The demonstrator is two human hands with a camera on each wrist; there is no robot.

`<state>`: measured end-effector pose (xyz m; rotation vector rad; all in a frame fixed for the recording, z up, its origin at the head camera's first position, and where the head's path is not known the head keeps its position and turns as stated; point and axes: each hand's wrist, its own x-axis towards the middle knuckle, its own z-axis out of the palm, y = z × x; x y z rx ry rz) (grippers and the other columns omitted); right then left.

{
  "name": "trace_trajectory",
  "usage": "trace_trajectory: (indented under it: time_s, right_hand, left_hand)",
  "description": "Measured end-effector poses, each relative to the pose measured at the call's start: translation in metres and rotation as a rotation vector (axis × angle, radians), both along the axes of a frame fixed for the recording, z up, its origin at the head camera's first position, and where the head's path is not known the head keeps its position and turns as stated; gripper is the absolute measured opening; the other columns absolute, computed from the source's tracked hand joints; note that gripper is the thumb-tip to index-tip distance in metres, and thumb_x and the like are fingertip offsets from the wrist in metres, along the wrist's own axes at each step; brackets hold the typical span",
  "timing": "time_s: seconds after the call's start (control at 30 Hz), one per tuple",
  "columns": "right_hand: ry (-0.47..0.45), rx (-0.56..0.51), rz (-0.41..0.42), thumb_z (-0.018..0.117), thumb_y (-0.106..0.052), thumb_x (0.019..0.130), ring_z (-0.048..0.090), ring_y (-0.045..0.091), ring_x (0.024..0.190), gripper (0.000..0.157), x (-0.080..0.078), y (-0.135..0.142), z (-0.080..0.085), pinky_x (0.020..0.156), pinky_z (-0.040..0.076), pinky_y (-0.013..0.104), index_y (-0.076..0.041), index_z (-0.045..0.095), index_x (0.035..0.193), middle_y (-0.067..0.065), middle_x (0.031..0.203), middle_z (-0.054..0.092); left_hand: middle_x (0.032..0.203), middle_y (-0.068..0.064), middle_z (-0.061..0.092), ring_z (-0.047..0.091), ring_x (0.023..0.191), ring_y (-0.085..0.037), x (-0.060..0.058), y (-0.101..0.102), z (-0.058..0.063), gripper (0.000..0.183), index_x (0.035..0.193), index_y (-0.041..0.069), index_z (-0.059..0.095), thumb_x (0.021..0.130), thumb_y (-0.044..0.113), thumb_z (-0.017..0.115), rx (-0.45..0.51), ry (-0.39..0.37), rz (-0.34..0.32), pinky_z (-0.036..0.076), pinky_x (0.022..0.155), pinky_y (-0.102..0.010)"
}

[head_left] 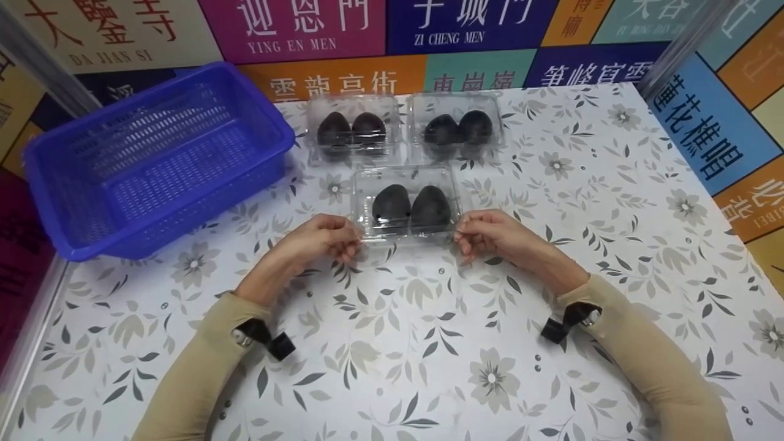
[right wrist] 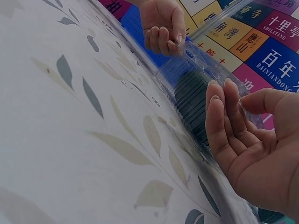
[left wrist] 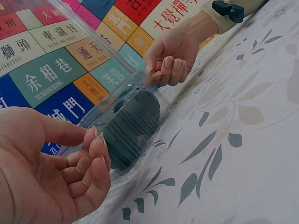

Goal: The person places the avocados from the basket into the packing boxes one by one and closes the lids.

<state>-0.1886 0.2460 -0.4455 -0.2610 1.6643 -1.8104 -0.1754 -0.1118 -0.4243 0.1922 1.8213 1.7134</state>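
Observation:
A clear plastic clamshell box (head_left: 405, 231) with two dark, egg-shaped avocados (head_left: 430, 207) inside lies in the middle of the head view, its lid down. My left hand (head_left: 329, 237) pinches the box's near left corner between thumb and fingers. At the near right corner, my right hand (head_left: 497, 234) pinches the edge in the same way. Both wrist views show the thumbs and fingertips together on the thin rim, the other fingers loosely curled. One dark green avocado (left wrist: 133, 126) shows through the ribbed plastic wall in the left wrist view.
Two more clear boxes, a left one (head_left: 352, 150) and a right one (head_left: 456, 153), stand behind, each with two dark avocados. A blue plastic basket (head_left: 165, 211) sits at the left. Printed panels (head_left: 343, 73) border the flower-patterned table (head_left: 416, 343) at the back and sides.

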Motion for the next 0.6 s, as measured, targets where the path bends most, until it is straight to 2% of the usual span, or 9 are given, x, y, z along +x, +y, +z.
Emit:
trace_trajectory:
  time_s: [0.17,0.33,0.6]
  right_hand:
    - [0.015,-0.01,-0.007,0.058,-0.013,0.102,0.064,0.017,0.067,0.017,-0.0005,-0.0019,-0.0007,0.066,0.059,0.032,-0.003,0.065,0.091,0.007,0.076,0.065]
    - [0.011,-0.022,-0.007,0.057,-0.013,0.103,0.064,0.016,0.067,0.017,0.0008,-0.0036,0.0003,0.066,0.059,0.031,-0.003,0.066,0.092,0.006,0.076,0.065]
    - [0.01,-0.012,-0.024,0.059,-0.014,0.102,0.065,0.017,0.066,0.017,0.0013,-0.0084,0.0012,0.066,0.06,0.031,-0.003,0.066,0.092,0.007,0.075,0.065]
  left_hand:
    - [0.078,-0.007,0.063,0.06,0.066,-0.013,0.0,0.0001,0.0001,0.016,0.102,-0.007,0.062,0.099,0.007,0.056,0.003,-0.006,0.013,0.055,0.066,-0.025]
    - [0.082,-0.011,0.064,0.06,0.068,-0.014,0.0008,0.0,-0.0011,0.023,0.11,-0.012,0.059,0.1,0.009,0.056,0.008,-0.021,0.021,0.055,0.067,-0.026]
    - [0.084,-0.011,0.064,0.061,0.069,-0.015,0.0008,-0.0025,-0.0033,0.029,0.117,-0.014,0.057,0.102,0.011,0.055,-0.027,0.013,0.038,0.057,0.07,-0.028]
